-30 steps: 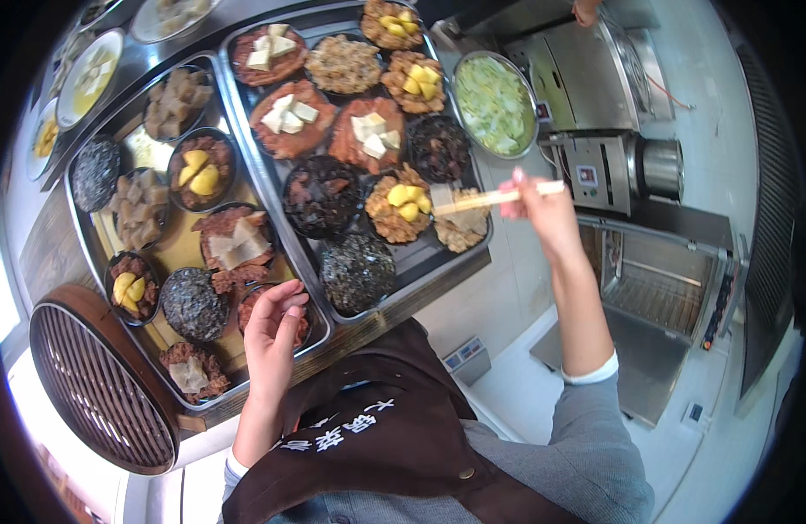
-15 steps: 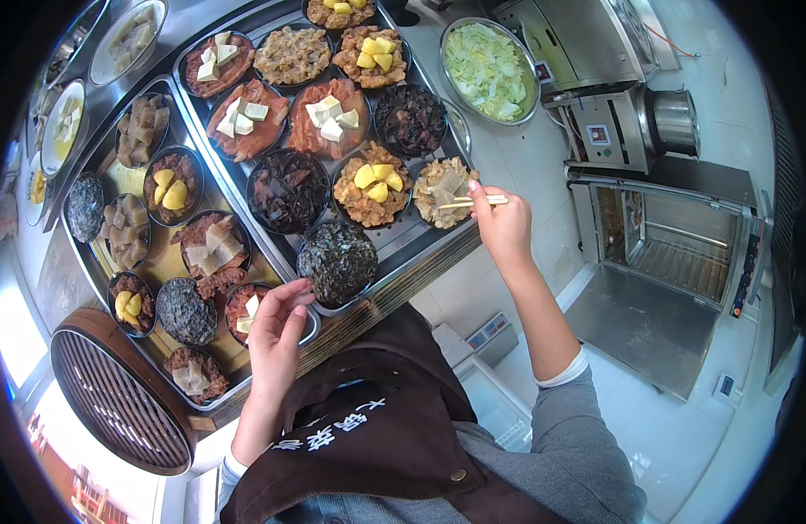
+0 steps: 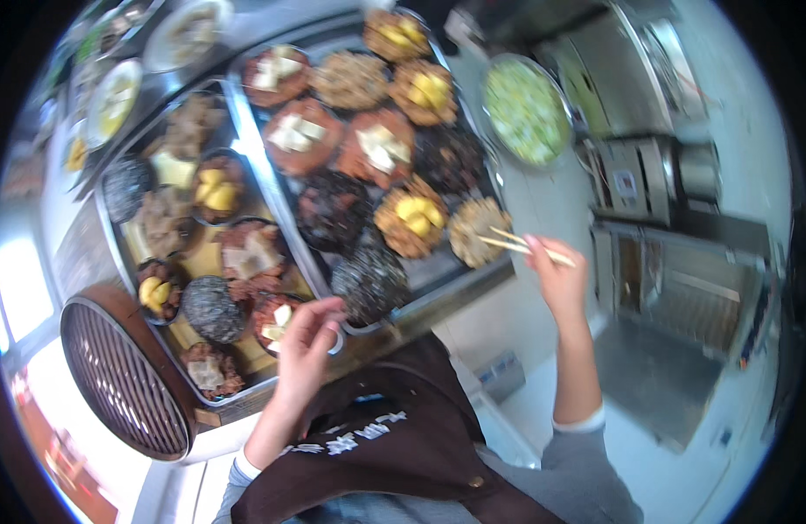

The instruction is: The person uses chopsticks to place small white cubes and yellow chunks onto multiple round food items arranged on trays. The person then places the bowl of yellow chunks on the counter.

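My right hand (image 3: pixel 557 278) holds a pair of wooden chopsticks (image 3: pixel 550 253), their tips spread a little over a bowl of pale brown lumpy food (image 3: pixel 473 229) at the tray's near right corner. Nothing clear shows between the tips; the picture is smeared. My left hand (image 3: pixel 308 342) is empty, its fingers loosely bent and apart, beside a bowl of dark seaweed (image 3: pixel 370 281). Left of that hand is a small bowl of reddish food with white pieces (image 3: pixel 274 321). A bowl with yellow chunks (image 3: pixel 411 218) stands between the seaweed and the pale food.
Several more filled bowls stand on two metal trays, the right one with a raised rim (image 3: pixel 276 188). A round wooden steamer (image 3: pixel 123 371) leans at the left. Chopped cabbage fills a large bowl (image 3: pixel 527 112) beyond the trays. An oven with its door down (image 3: pixel 656 375) is at the right.
The whole view has shifted and blurred. The chopstick tips, close together before, are now spread. Greyish strips seen on the pale food before no longer show clearly there.
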Tool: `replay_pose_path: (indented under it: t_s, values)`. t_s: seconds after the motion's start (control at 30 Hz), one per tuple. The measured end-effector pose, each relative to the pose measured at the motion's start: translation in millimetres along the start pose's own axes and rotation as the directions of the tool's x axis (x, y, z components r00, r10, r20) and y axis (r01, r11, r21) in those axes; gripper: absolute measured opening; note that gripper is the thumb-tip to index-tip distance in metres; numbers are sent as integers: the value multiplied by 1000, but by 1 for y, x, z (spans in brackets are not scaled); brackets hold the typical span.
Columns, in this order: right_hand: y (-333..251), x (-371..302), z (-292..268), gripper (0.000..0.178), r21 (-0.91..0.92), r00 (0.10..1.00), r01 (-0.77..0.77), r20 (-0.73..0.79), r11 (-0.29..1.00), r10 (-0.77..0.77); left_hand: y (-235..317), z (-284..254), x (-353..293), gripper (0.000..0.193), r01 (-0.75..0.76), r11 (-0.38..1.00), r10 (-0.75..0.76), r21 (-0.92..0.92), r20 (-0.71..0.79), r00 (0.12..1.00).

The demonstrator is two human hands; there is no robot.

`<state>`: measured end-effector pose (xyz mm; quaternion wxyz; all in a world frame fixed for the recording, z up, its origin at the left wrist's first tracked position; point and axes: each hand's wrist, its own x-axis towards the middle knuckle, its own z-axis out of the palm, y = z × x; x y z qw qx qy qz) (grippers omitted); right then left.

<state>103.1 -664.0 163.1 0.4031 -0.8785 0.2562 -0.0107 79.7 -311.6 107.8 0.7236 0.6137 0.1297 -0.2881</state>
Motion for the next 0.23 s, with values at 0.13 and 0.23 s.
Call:
replay_pose_path:
  t_s: [0.13,0.23]
  values:
    - [-33,28,8,38,176,968,249,-74,952,-240,6,-7,-4,28,-29,1000,29,2,-14,999]
    - [-108,71,83,39,394,896,431,-82,811,-437,1,-18,-10,29,-93,994,92,-66,-9,996]
